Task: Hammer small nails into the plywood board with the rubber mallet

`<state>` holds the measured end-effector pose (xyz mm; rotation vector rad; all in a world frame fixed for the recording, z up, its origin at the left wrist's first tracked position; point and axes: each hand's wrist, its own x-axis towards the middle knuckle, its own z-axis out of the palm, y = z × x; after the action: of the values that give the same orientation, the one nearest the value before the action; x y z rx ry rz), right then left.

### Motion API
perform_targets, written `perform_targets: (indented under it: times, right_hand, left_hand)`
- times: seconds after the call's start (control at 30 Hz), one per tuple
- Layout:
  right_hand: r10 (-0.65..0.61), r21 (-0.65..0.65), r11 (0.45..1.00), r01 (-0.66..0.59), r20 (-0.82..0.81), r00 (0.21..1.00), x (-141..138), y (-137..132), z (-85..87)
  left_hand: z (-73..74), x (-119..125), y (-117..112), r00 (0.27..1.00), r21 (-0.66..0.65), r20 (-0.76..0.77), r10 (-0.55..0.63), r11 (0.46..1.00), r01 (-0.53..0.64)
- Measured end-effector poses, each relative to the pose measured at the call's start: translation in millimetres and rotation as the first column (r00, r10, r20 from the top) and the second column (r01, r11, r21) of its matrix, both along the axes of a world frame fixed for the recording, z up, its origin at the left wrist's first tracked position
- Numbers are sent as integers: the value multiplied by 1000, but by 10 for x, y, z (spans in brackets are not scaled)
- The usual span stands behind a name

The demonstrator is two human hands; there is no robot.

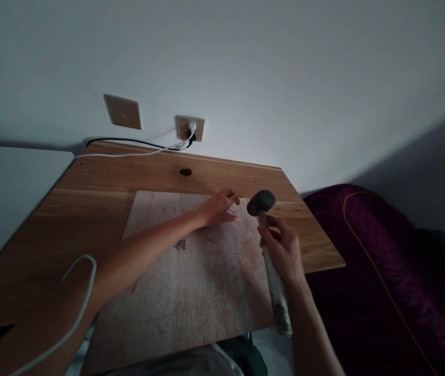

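Note:
A thin plywood board point(191, 282) lies on a wooden table point(101, 183). My right hand point(283, 248) is wrapped round the handle of a hammer point(260, 202), whose dark head hangs just above the board's far right part. My left hand point(218, 208) rests on the board's far edge, fingers pinched together on a small nail point(233, 211) just left of the hammer head. Several small nails and dark marks point(180, 244) lie or stand on the board nearer to me.
Two wall plates point(123, 111) sit behind the table, one with a white plug point(191, 127); black and white cables point(128, 149) run along the back edge. A white cord point(77, 303) crosses my left forearm. Dark purple upholstery point(383, 282) lies to the right.

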<state>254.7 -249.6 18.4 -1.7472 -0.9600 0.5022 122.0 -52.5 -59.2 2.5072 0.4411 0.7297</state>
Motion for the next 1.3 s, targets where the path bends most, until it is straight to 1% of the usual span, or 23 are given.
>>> perform_targets:
  times: [0.1,0.2,0.27,0.37,0.5,0.57,0.6,0.7,0.8,0.87,0.93,1.0,1.07,1.17,1.3]
  right_hand:
    - [-24,-9,1000,24,-43,999,15,-87,18]
    - [-5,-68,998,-2,-98,995,-1,-117,-22]
    - [6,-78,997,-15,-118,993,-20,-106,-46]
    - [-7,-29,1000,4,-113,994,-50,-71,-14]
    - [-5,71,997,10,-72,997,-102,-17,105]
    - [3,91,996,3,-60,998,-133,23,127]
    - [14,78,997,-10,-62,998,-147,45,122]
    - [55,-13,998,-56,-83,995,-156,84,67]
    - [12,-63,998,-19,-103,995,-103,40,18]
    - [-53,-37,998,49,-143,988,-49,-25,-2]
    - [-88,1,996,90,-239,967,-1,-86,-34]
    - [-73,12,996,83,-360,930,29,-122,-88]
    - [-40,1,999,44,-440,897,38,-134,-151]
    - [-19,5,1000,24,-456,890,5,-119,-191]
    - [34,104,994,13,-432,901,-93,-41,-80]
  left_hand:
    - [30,1,-7,1000,-7,-4,-2,1000,2]
    - [66,5,-7,999,-42,28,-15,999,17]
    - [81,8,-4,999,-64,38,-36,997,39]
    - [76,15,1,998,-75,26,-51,996,53]
    - [28,20,3,1000,-82,10,-28,996,28]
    - [9,15,5,1000,-104,14,-15,994,16]
    - [5,11,5,1000,-116,14,-12,993,13]
    - [14,-3,4,1000,-135,16,1,991,1]
    - [35,-9,4,1000,-125,4,4,992,-4]
    - [45,-2,12,1000,-108,-23,-12,994,10]
    - [51,13,26,999,-92,-42,-23,996,20]
    - [59,26,38,999,-85,-43,-28,996,25]
    - [70,30,43,998,-82,-47,-37,996,33]
    - [80,24,36,996,-73,-67,-55,996,51]
    - [41,17,23,997,-77,-67,-36,997,31]
